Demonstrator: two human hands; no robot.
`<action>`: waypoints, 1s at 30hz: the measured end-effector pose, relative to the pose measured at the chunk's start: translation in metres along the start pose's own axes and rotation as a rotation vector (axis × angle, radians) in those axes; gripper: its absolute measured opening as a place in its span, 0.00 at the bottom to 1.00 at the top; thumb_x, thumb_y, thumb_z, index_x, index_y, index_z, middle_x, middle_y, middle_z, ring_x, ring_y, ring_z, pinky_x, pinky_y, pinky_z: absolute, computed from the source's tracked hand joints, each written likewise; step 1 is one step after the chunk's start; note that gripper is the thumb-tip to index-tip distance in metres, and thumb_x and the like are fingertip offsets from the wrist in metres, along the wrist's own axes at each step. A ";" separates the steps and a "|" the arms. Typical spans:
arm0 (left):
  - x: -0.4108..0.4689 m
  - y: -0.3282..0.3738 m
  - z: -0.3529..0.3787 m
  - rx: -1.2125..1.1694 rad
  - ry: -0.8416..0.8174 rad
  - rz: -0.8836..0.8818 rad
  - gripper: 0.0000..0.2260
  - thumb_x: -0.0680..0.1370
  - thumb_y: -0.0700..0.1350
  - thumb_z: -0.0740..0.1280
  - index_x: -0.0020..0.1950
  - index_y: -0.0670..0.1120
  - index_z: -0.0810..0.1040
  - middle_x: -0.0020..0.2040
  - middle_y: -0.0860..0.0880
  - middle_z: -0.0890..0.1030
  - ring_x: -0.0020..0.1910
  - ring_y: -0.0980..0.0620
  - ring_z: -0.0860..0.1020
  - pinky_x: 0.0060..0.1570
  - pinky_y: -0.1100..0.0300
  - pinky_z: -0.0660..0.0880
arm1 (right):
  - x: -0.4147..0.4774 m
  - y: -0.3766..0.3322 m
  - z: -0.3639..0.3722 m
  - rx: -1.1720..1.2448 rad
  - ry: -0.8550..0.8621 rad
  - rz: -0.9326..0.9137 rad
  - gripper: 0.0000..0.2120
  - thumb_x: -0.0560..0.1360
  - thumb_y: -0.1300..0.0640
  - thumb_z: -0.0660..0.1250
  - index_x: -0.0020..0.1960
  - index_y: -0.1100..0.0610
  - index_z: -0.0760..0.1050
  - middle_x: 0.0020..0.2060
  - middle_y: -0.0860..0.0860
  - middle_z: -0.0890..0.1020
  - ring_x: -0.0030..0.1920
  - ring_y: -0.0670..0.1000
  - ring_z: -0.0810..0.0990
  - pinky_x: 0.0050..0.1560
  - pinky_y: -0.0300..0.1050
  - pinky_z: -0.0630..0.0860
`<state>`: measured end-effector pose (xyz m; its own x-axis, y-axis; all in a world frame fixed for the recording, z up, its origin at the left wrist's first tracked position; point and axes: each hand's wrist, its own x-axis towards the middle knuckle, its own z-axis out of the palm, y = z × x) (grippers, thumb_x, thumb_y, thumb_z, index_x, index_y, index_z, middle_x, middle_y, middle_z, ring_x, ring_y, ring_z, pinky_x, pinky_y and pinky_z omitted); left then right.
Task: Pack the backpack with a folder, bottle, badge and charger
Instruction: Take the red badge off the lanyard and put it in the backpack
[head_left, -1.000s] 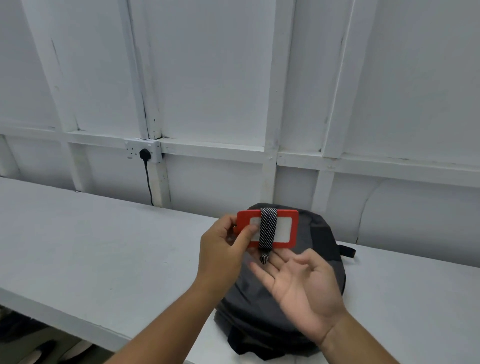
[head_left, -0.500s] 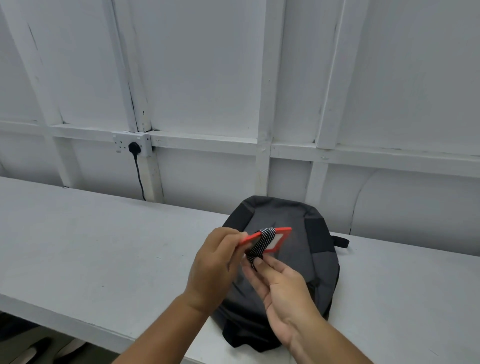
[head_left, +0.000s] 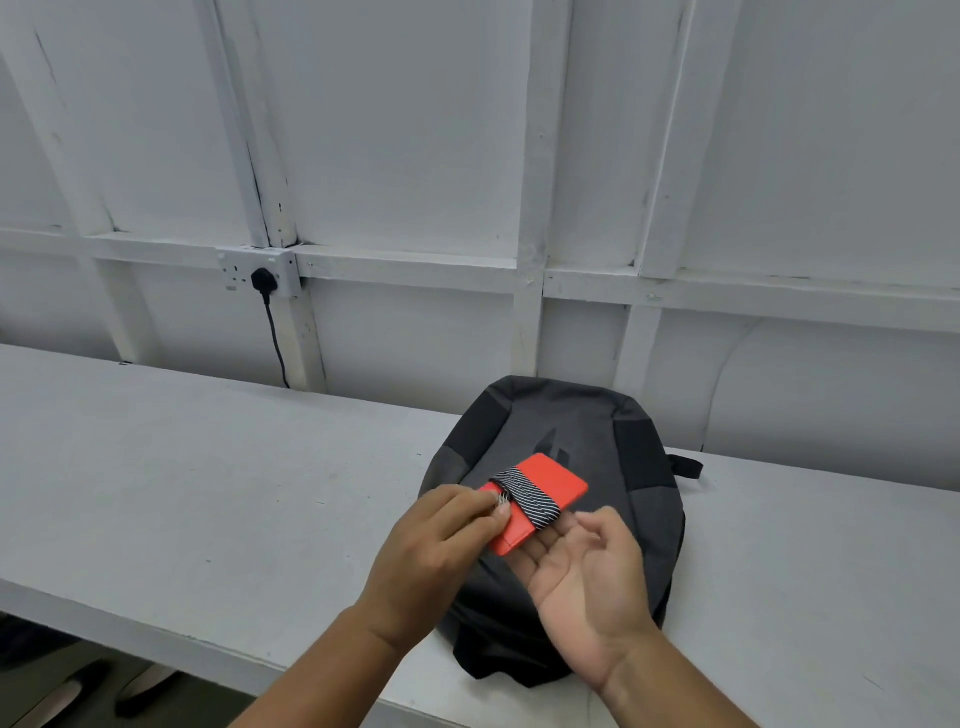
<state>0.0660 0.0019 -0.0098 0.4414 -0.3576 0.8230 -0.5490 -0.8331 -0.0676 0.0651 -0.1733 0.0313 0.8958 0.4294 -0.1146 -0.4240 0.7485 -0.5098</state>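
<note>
Above the backpack (head_left: 561, 447) my left hand (head_left: 441, 540) pinches the red badge (head_left: 540, 499) by its clip; my right hand (head_left: 587, 566), open, cradles it. Badge has tipped flat since a second ago, ready for stowing.

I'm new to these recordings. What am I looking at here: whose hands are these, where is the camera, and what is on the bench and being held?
There is no machine here. A person wears the camera on their head, so the single view looks forward and down at their own two bare hands. A dark backpack lies flat on a long white bench against a white wall. Above it, the left hand pinches the clip end of a red badge wrapped in a striped strap. The right hand, palm up, supports the badge from below. A black plug sits in the wall socket.
</note>
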 end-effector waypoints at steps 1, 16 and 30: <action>0.000 0.001 0.001 -0.011 -0.028 -0.003 0.13 0.79 0.46 0.66 0.55 0.40 0.85 0.53 0.43 0.85 0.51 0.47 0.82 0.51 0.56 0.82 | 0.002 0.001 -0.002 -0.085 0.005 -0.015 0.19 0.80 0.57 0.58 0.62 0.68 0.77 0.59 0.66 0.82 0.58 0.59 0.83 0.61 0.55 0.79; 0.038 0.004 -0.006 -0.871 -0.325 -1.069 0.05 0.77 0.46 0.73 0.52 0.49 0.86 0.45 0.54 0.88 0.46 0.56 0.86 0.49 0.59 0.83 | 0.017 -0.002 -0.042 -1.018 0.158 -0.251 0.07 0.80 0.56 0.67 0.57 0.48 0.79 0.48 0.43 0.88 0.52 0.43 0.85 0.52 0.38 0.80; 0.046 0.000 -0.040 -0.447 -0.155 -0.757 0.07 0.75 0.45 0.75 0.51 0.53 0.82 0.43 0.63 0.82 0.48 0.66 0.79 0.43 0.77 0.74 | 0.017 -0.053 -0.083 -2.200 -0.507 -0.167 0.21 0.77 0.35 0.63 0.66 0.42 0.78 0.59 0.36 0.81 0.60 0.36 0.74 0.63 0.34 0.69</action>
<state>0.0577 0.0028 0.0508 0.8713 0.1411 0.4701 -0.2827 -0.6386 0.7157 0.1137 -0.2470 -0.0142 0.6483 0.7613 -0.0101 0.7025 -0.6032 -0.3777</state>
